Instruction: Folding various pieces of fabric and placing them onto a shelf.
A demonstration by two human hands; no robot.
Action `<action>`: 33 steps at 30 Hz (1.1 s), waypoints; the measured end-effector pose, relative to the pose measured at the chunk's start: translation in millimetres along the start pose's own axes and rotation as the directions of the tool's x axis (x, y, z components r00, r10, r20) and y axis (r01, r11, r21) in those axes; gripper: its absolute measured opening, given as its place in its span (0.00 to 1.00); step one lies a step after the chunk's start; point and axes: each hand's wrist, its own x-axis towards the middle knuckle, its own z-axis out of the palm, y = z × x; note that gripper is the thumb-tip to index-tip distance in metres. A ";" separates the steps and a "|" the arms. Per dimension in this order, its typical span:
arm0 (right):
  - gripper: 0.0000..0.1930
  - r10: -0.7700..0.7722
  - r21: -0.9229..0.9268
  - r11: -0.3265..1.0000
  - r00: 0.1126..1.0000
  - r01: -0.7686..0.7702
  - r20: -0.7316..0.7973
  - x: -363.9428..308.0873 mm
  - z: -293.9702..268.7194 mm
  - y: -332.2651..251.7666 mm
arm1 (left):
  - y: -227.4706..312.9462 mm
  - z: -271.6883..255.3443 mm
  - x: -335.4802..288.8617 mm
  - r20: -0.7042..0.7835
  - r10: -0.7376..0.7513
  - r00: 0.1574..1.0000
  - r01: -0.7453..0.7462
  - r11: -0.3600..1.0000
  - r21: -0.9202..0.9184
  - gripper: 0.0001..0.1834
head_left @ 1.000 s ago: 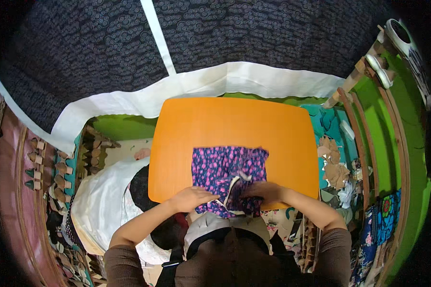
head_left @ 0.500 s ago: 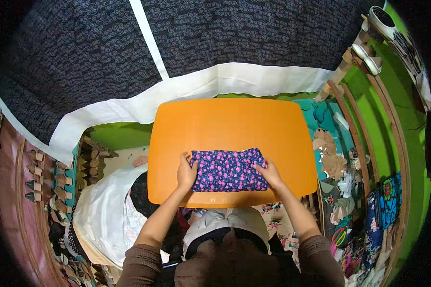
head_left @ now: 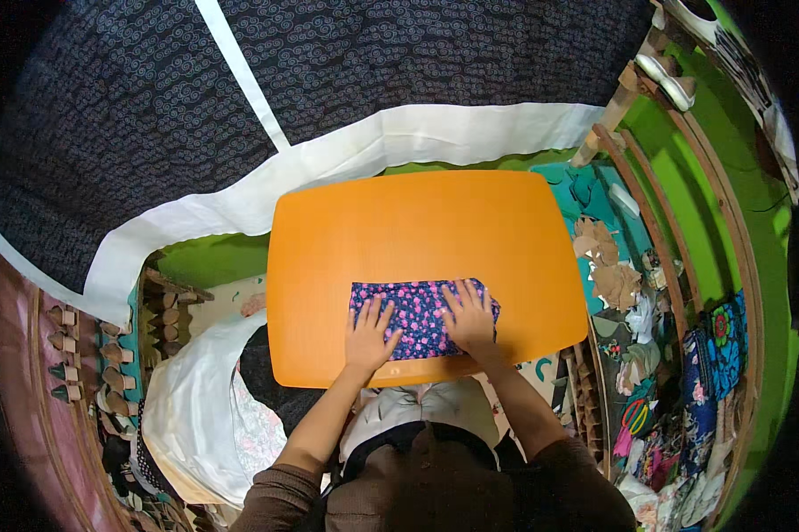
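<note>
Evenly spread, the fingers of both bare hands lie wide and flat, palms down, gripping nothing. The left hand (head_left: 370, 341) rests on the left part of a navy-blue cloth piece with a pink floral print (head_left: 424, 321), its thumb angled inward; the right hand (head_left: 472, 324) covers the right part, fingertips close to the far edge. Between the two thumbs a strip of the print shows uncovered. The cloth forms a wide rectangle, probably folded in layers, near the front edge of a smooth orange tabletop with rounded corners (head_left: 408, 226), roughly midway across.

Pressing it flat seems best done with even weight under both palms, easing outward from the middle so that no crease gets trapped between the hands. The right edge looks less straight than the left, so that side probably deserves a lighter touch and a check that the layers line up; fingers held broad spread the pressure better than fingertips alone.

Beyond the tabletop, smooth white fabric (head_left: 182, 403) is bunched to the left. On the right lie crumpled tan scraps (head_left: 615, 282) and, lower down, looped handles in yellow and red (head_left: 634, 415), their tool too small to tell. A dark patterned curtain with a white border (head_left: 435, 66) spans the far side.
</note>
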 end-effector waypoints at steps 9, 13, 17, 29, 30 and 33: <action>0.24 0.181 0.173 0.968 0.983 -0.185 0.038 -9.7 8.6 29.7 | -17.3 6.2 13.4 0.021 0.015 1.000 -0.014 0.997 -0.074 0.31; 0.21 0.254 0.080 0.966 0.962 -0.246 -0.104 -17.8 5.6 4.8 | -29.0 -11.0 66.3 -0.086 0.162 0.983 -0.153 0.982 0.108 0.30; 0.20 0.085 -0.053 0.995 0.995 -0.082 0.057 -10.0 -28.1 -10.3 | -10.8 -15.0 75.6 -0.202 -0.046 0.978 0.119 0.923 0.365 0.30; 0.20 0.058 0.835 0.161 0.850 -0.525 0.523 8.6 0.6 3.5 | 46.3 1.9 0.5 0.442 -0.579 0.685 0.494 -0.075 -0.866 0.34; 0.20 -0.016 0.722 -0.053 0.724 -0.689 0.690 11.9 -11.4 -16.7 | 32.4 -1.2 -4.1 0.510 -0.528 0.679 0.482 -0.203 -0.852 0.32; 0.16 -0.099 0.563 -0.317 0.617 -0.763 0.780 6.7 -32.5 -19.9 | 34.6 -27.3 7.3 0.607 -0.309 0.732 0.489 -0.381 -0.784 0.28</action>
